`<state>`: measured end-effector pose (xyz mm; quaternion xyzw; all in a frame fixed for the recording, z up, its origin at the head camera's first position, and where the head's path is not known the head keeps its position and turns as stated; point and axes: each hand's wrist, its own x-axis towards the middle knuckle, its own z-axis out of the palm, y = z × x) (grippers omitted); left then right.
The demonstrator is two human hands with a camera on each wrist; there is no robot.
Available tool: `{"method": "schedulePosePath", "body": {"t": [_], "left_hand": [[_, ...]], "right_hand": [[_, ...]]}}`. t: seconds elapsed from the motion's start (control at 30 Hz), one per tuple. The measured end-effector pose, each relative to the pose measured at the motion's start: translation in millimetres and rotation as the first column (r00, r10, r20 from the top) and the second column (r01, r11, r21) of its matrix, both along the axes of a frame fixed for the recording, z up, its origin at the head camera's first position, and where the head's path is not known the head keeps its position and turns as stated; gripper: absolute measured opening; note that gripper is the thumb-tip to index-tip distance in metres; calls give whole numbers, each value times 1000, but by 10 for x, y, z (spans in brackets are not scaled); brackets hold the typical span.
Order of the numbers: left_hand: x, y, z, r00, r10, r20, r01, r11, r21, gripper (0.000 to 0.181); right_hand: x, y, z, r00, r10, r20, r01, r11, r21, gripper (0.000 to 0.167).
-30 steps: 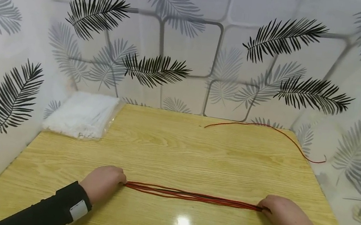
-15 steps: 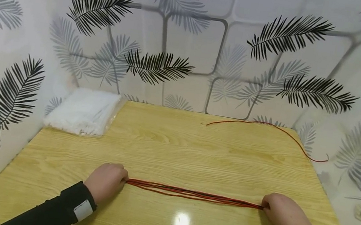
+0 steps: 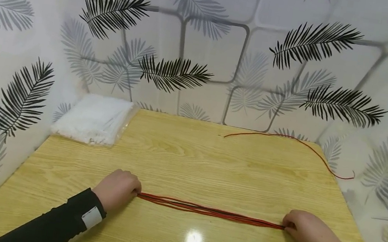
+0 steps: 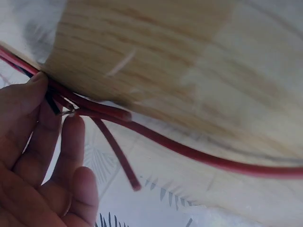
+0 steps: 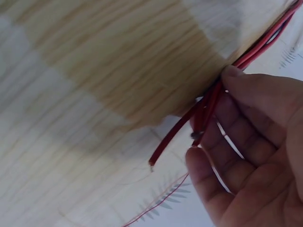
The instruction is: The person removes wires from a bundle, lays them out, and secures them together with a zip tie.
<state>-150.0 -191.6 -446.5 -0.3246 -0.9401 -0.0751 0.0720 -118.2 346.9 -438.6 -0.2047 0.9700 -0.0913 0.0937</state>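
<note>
A bundle of thin red and black wires (image 3: 211, 211) stretches sideways low over the wooden table, held at both ends. The left hand (image 3: 118, 191) pinches its left end; in the left wrist view that hand (image 4: 42, 156) has thumb and fingers on the wires, with loose red ends (image 4: 118, 156) sticking out past them. At the other end the right hand (image 3: 314, 233) pinches the bundle. In the right wrist view the right hand (image 5: 255, 132) grips it between thumb and fingers, and short red ends (image 5: 173, 135) protrude, one with bare strands at its tip.
A clear bag of white items (image 3: 91, 119) lies at the table's back left corner. One separate red wire (image 3: 299, 140) curves along the back right edge of the wooden table (image 3: 181, 156). Leaf-patterned sheeting (image 3: 211, 49) surrounds the back and sides.
Both hands keep their hold on the bundle. Its strands lie slightly differently between them, and the head view has shifted a little.
</note>
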Motion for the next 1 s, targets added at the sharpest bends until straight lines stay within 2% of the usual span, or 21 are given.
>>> {"method": "schedulePosePath", "body": {"t": [0.27,0.4,0.57,0.73,0.87,1.0], "left_hand": [[-10,83,-74,997,72,38,-70,996,-49,13],[46,125,-6,993,91,73,-86,994,-68,12],[133,192,91,992,71,101,-65,996,-67,19],[168,245,52,986,98,133,-90,994,-69,36],[190,274,36,978,122,168,-115,992,-52,47],[234,307,54,980,111,168,-106,994,-38,52]], "right_hand": [[23,-27,13,998,-48,42,48,999,-7,13],[40,-33,-16,999,-44,25,44,999,11,15],[87,-68,-14,999,-29,-14,29,999,20,16],[140,-132,-2,998,-30,-58,32,999,23,19],[114,-185,35,994,-97,-42,96,995,-20,21],[-21,-181,101,980,-196,-22,193,978,-81,26]]}}
